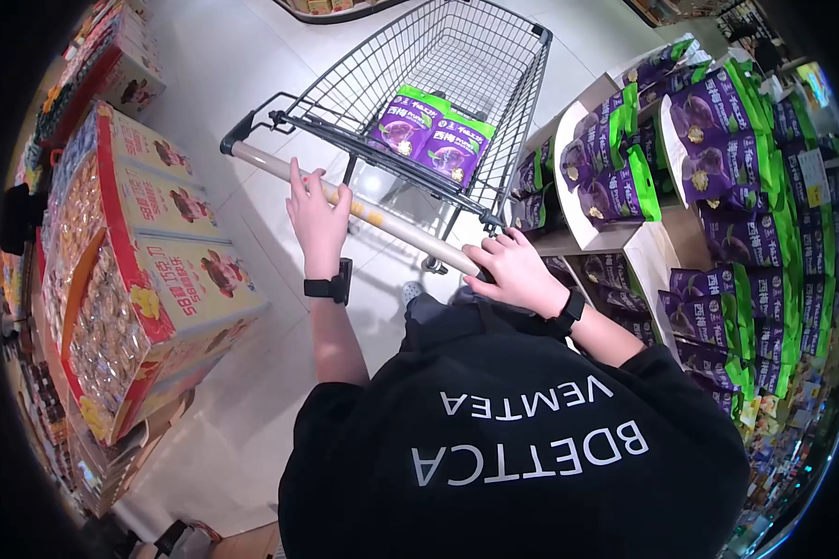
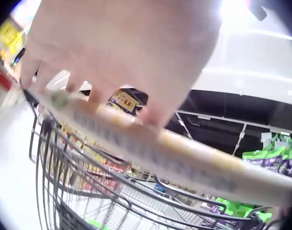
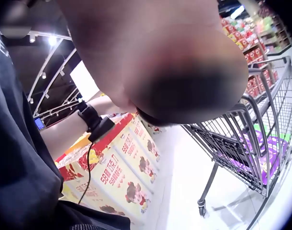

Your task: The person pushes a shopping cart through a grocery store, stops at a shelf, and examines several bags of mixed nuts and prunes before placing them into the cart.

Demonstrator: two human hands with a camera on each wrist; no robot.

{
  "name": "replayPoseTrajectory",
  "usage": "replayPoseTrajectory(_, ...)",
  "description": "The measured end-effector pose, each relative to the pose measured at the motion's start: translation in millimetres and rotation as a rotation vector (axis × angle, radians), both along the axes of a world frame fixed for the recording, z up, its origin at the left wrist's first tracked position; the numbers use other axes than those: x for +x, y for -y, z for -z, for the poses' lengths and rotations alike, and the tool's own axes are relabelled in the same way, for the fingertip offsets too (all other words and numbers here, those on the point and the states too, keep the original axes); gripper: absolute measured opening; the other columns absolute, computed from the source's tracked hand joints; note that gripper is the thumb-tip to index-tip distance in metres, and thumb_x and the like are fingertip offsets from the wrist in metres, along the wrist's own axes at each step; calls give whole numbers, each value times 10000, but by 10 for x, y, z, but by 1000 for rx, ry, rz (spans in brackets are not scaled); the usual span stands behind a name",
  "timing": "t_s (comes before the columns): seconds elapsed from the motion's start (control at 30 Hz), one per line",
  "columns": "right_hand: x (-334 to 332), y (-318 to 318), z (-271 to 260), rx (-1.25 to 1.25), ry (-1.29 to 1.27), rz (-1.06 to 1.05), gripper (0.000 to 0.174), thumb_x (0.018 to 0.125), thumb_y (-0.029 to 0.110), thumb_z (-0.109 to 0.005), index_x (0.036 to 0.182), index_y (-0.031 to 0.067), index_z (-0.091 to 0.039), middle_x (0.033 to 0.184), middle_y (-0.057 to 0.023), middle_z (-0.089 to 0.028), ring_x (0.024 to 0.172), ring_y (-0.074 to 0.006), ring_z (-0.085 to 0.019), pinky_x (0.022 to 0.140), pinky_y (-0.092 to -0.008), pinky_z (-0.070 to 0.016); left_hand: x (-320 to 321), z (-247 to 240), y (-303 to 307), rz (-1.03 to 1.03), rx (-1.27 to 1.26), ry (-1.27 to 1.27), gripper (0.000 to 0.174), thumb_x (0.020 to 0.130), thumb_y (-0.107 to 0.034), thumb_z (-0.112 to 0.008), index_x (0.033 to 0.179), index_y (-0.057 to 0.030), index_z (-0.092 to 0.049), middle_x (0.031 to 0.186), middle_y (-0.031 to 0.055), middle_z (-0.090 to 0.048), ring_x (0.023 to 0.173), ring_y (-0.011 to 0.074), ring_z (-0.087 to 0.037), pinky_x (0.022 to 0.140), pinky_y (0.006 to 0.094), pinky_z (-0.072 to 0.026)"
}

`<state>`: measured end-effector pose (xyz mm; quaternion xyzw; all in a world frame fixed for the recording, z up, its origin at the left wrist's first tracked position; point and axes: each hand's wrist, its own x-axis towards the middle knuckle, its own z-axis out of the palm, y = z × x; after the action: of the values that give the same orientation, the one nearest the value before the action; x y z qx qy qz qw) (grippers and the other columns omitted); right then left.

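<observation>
A shopping cart (image 1: 419, 70) stands in front of me, its pale handle bar (image 1: 393, 224) crossing the head view. My left hand (image 1: 319, 222) rests on the bar's left half with fairly straight fingers, their tips just past it. In the left wrist view those fingers meet the bar's upper edge. At the right end of the bar, my right hand (image 1: 517, 273) grips it with bent fingers. That hand blurs in the right wrist view, beside the dark end of the handle (image 3: 194, 98). Two purple-and-green prune bags (image 1: 403, 129) (image 1: 452, 149) lie at the cart's near end.
Shelves of similar purple prune bags (image 1: 615, 168) rise close on the cart's right. On the left, a display of red-and-cream boxes (image 1: 182, 252) holds many wrapped sweets (image 1: 98, 307). Pale floor tiles (image 1: 224, 74) run between the display and the cart.
</observation>
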<state>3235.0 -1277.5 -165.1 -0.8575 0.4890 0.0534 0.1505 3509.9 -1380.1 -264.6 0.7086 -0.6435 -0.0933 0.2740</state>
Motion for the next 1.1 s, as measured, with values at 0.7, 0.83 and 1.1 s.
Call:
replayPoseTrajectory(0.7, -753, 4690, 1739, 715, 235, 81, 313, 781, 295, -564, 928, 32, -646, 796, -64, -652, 606, -157, -582, 586, -289, -478, -1322, -1547, 959, -90, 687, -376, 335, 784, -47, -556, 1118, -65, -542, 1144, 133, -557, 1052, 312, -531, 893, 374, -410)
replayPoseTrajectory(0.83, -1246, 5336, 2840, 890, -128, 250, 427, 766, 363, -563, 1050, 49, -621, 880, -115, -659, 643, -208, -623, 585, -366, -508, -1936, -1747, 1745, 222, 849, -943, 307, 769, 0, -492, 1069, 19, -553, 1120, 158, -570, 1076, 268, -534, 920, 340, -381)
replayPoseTrajectory(1.1, -2468, 5120, 5105, 844, -305, -107, 457, 676, 402, -635, 883, -4, -660, 886, -196, -641, 837, -300, -608, 748, -373, -473, -2413, 776, 2882, -363, 1010, -1395, 282, 835, -230, -514, 1044, -51, -572, 963, 43, -573, 872, 141, -526, 733, 282, -409)
